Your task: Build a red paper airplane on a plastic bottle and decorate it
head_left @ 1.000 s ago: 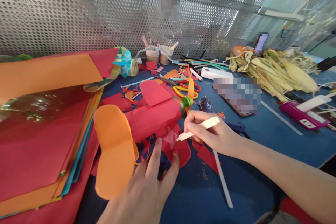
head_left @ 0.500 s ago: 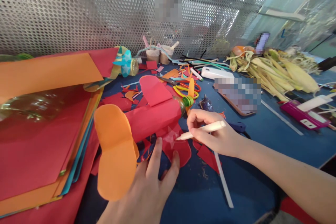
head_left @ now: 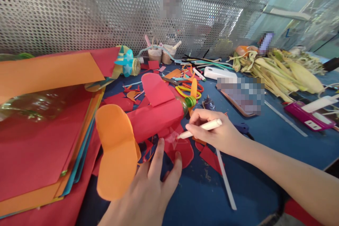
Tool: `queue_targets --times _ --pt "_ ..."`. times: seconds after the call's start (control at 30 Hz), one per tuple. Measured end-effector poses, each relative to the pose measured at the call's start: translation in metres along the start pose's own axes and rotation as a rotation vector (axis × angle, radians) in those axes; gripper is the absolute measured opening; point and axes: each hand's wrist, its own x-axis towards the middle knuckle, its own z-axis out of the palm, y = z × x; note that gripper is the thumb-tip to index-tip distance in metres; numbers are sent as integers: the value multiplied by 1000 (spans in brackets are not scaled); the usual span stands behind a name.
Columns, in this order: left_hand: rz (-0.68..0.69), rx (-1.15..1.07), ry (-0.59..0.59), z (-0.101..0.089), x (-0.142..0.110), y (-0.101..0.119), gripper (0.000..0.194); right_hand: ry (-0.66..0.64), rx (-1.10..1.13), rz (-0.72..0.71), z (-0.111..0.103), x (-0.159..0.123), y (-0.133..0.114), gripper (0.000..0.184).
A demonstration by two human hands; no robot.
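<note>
In the head view, a plastic bottle wrapped in red paper [head_left: 156, 118] lies across the table, its green cap [head_left: 190, 101] pointing right. Red paper wings stick out on both sides, and an orange paper piece [head_left: 116, 162] with rounded ends sits at its left end. On the near red wing [head_left: 184, 153] a pale star is drawn. My right hand [head_left: 212, 129] grips a white marker pen, its tip [head_left: 182, 135] at the star. With fingers spread, my left hand [head_left: 156, 180] rests its fingertips against the edge of that wing.
Stacked coloured paper [head_left: 39, 148] fills the left side, with another bottle on it. Behind the wrapped bottle lie scissors [head_left: 189, 90] and paper scraps. A phone [head_left: 239, 100], a white glue stick [head_left: 225, 179], a purple power strip [head_left: 308, 116] and corn husks [head_left: 288, 72] are to the right.
The marker has moved slightly, its tip a little higher on the star, and its back end has dropped left. My left hand stays in place on the wing.
</note>
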Motion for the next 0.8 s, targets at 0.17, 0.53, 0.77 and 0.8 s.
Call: queue_targets --times 0.17,0.53,0.77,0.8 --pt "-22 3 24 0 3 -2 77 -19 -16 -1 0 0 1 21" --pt "-31 -12 6 -1 0 0 79 5 -49 -13 0 1 1 22" --pt "-9 -12 -2 0 2 -1 81 8 -57 -23 0 0 2 22" --pt "-10 -12 -4 0 2 -1 81 20 -61 -26 0 0 2 22"
